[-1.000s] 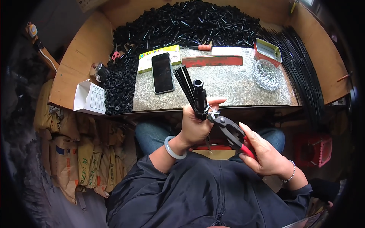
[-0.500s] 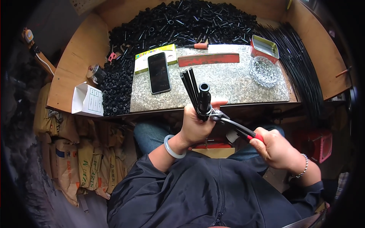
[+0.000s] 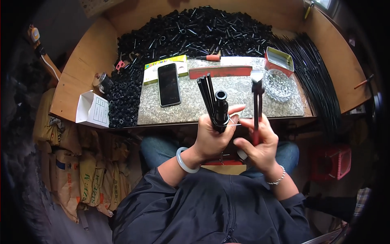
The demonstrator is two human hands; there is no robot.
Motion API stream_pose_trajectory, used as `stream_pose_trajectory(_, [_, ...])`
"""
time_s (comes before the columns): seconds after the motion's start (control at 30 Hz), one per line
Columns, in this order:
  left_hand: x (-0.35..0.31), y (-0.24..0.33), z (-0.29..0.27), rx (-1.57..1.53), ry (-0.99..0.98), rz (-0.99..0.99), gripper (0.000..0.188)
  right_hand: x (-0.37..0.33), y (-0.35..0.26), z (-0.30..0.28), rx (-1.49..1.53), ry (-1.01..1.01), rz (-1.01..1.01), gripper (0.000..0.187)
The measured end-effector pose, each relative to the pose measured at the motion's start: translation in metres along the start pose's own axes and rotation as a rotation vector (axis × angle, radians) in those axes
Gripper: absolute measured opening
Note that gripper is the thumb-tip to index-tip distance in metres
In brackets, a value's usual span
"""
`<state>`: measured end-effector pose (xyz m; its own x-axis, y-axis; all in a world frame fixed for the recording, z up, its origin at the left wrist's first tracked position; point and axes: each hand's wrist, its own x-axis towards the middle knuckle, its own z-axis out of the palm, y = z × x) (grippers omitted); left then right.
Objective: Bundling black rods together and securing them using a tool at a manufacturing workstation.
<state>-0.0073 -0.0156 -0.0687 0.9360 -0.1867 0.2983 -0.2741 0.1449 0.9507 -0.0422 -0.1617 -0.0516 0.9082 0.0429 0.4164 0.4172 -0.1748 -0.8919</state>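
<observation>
My left hand (image 3: 211,138) is wrapped round a ribbed black tube (image 3: 221,112), held upright with its round open end facing up. Several thin black rods (image 3: 206,93) stand beside the tube in the same grip, leaning a little left. A thin pale wire (image 3: 235,124) shows at the left thumb and forefinger, beside the tube. Close on the right, my right hand (image 3: 264,142) holds a pair of pliers (image 3: 257,95) with red handles. The pliers point up and away, their jaws over the stone slab and apart from the tube. The right fingers partly hide the handles.
A stone slab (image 3: 195,91) bears a phone (image 3: 169,84), a yellow-and-white box (image 3: 149,70), a red bar (image 3: 219,71) and a glass dish (image 3: 280,85). Black pieces (image 3: 195,30) heap behind, long black rods (image 3: 313,73) lie right, and a white carton (image 3: 92,110) stands left.
The pliers have come away from the tube and wire and swung upright. My right hand has moved left, closer to my left hand, which still holds the tube and rods.
</observation>
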Motion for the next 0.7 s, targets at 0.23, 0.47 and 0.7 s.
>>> stream_pose_trajectory(0.23, [0.000,-0.004,0.007,-0.025,-0.043,0.182,0.035,0.005,0.014,0.021,0.191,0.049,-0.063,0.021])
stream_pose_trajectory(0.47, [0.003,0.003,-0.003,0.188,-0.137,0.206,0.036,0.004,0.011,0.013,0.170,0.029,-0.051,0.018])
stream_pose_trajectory(0.7, [-0.002,-0.016,0.002,0.006,-0.054,0.232,0.031,0.007,-0.009,0.014,-0.035,0.103,-0.129,0.016])
